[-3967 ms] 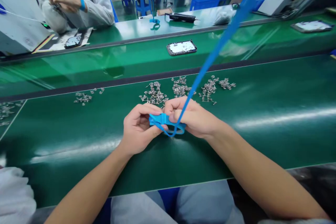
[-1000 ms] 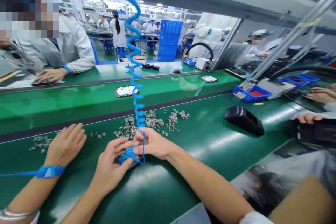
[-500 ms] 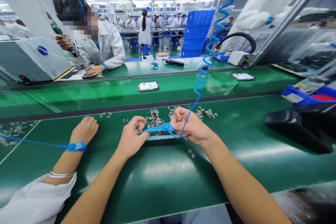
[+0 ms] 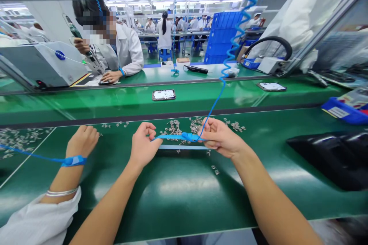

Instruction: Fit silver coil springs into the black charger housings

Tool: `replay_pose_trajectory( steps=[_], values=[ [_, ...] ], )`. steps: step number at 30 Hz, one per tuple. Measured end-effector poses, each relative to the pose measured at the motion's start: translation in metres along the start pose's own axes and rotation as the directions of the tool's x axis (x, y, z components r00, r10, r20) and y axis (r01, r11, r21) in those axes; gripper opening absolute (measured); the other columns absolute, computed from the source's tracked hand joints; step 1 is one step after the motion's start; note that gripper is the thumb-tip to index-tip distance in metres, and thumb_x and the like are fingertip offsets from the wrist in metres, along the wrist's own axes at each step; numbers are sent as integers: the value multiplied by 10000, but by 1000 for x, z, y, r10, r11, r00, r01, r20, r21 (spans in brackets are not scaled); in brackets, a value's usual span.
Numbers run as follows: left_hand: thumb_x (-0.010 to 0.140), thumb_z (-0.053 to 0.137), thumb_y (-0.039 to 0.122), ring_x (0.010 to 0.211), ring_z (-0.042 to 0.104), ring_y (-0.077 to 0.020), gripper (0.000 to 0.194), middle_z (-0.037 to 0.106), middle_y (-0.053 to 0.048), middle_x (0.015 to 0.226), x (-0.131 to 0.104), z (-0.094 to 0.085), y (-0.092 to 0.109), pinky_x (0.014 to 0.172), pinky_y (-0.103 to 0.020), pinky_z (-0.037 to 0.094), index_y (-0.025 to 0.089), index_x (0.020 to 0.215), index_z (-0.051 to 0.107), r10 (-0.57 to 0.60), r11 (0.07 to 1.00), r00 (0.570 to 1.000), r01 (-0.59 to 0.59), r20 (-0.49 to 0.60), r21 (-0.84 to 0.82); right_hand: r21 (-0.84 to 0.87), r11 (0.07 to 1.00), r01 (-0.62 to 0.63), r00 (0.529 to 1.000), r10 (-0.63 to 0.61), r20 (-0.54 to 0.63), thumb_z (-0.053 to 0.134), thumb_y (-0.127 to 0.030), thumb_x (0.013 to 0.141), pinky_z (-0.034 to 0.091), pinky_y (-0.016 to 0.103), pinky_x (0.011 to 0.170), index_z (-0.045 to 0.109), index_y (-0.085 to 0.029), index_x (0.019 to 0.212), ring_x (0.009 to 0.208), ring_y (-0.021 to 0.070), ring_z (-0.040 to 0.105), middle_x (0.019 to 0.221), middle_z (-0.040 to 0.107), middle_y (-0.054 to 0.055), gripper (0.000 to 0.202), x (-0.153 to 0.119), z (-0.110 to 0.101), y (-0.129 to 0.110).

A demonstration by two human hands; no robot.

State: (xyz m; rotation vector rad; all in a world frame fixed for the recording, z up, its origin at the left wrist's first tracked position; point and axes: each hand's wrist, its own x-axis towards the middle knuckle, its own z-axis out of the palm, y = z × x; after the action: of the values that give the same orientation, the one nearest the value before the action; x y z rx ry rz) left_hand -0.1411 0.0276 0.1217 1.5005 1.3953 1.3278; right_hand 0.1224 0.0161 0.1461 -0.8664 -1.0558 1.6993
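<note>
Blue and stretched flat, the strap is grasped in the grip of both hands.

Can read no word, number or brand anywhere. Can make out a white label on the blue bin at the right edge (faintly marked, yet too small and blurred to read). Can also spot a round blue mark on the side of the pale machine at the left, but cannot pick out any lettering in it.

Fingers hide both ends of the blue strap
</note>
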Motion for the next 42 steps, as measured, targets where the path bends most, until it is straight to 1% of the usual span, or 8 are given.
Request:
replay_pose_trajectory(
  steps=[12, 17, 22, 27, 32, 35, 37, 42],
  values=[
    [550, 762, 61, 353, 237, -24, 422, 393, 164, 466, -1, 11, 29, 371, -194, 239, 228, 837, 503, -123, 873, 992, 116, 15, -474, -45, 994, 103, 995, -102, 21, 895, -154, 676, 182, 117, 373, 488, -209, 780, 359, -28, 304, 564, 546, -120, 424, -13, 18, -13],
    [717, 691, -1, 369, 191, -19, 309, 377, 130, 499, -1, 15, 39, 371, -199, 173, 224, 783, 489, -219, 855, 976, 195, 6, -481, -130, 990, 55, 996, -63, -60, 585, -49, 897, 185, 130, 392, 482, -189, 750, 338, -48, 285, 581, 578, -102, 228, -16, 27, -20],
    [857, 611, 9, 364, 202, -13, 237, 424, 108, 568, -3, 17, 42, 389, -199, 166, 210, 812, 494, -254, 843, 967, 219, -5, -491, -145, 988, 48, 996, -58, -68, 586, -125, 947, 219, 119, 409, 489, -157, 691, 368, -40, 417, 647, 643, -91, 276, -15, 28, -21],
    [958, 544, 49, 353, 208, -13, 219, 382, 104, 564, -6, 18, 46, 407, -193, 159, 202, 808, 502, -273, 827, 962, 242, 14, -507, -190, 982, 22, 996, -37, -77, 374, -201, 1024, 142, 181, 447, 421, -109, 662, 382, -63, 433, 629, 636, -108, 377, -19, 32, -26],
    [950, 563, 96, 362, 188, -23, 195, 362, 91, 555, -2, 17, 40, 370, -193, 134, 206, 801, 500, -288, 787, 954, 282, 78, -548, -148, 987, 65, 998, -65, 3, 556, -196, 967, 169, 146, 398, 529, -128, 671, 341, -43, 421, 576, 639, -81, 304, -13, 31, -22],
    [758, 806, 228, 373, 256, -30, 301, 437, 104, 576, -7, 18, 29, 345, -198, 211, 233, 886, 534, -198, 791, 966, 257, 165, -555, -3, 996, 87, 995, -87, 55, 749, -198, 827, 215, 92, 333, 528, -177, 716, 290, -15, 393, 525, 606, -89, 248, -9, 37, -1],
    [591, 915, 265, 386, 316, -29, 517, 453, 117, 594, -17, 21, 22, 344, -180, 235, 243, 964, 557, -125, 827, 968, 224, 220, -515, 79, 996, -37, 988, 25, 152, 833, -289, 762, 258, 82, 300, 515, -195, 774, 280, 15, 409, 524, 629, -66, 332, -8, 43, 17],
    [698, 884, 448, 517, 543, -54, 486, 561, 50, 778, -28, 33, 3, 471, -188, 456, 209, 982, 571, -99, 845, 895, 306, 435, -438, 124, 953, -277, 916, 224, 332, 834, -476, 737, 577, 248, 414, 501, -202, 905, 520, 189, 709, 737, 747, 56, 463, 7, 43, 43]
  ],
)
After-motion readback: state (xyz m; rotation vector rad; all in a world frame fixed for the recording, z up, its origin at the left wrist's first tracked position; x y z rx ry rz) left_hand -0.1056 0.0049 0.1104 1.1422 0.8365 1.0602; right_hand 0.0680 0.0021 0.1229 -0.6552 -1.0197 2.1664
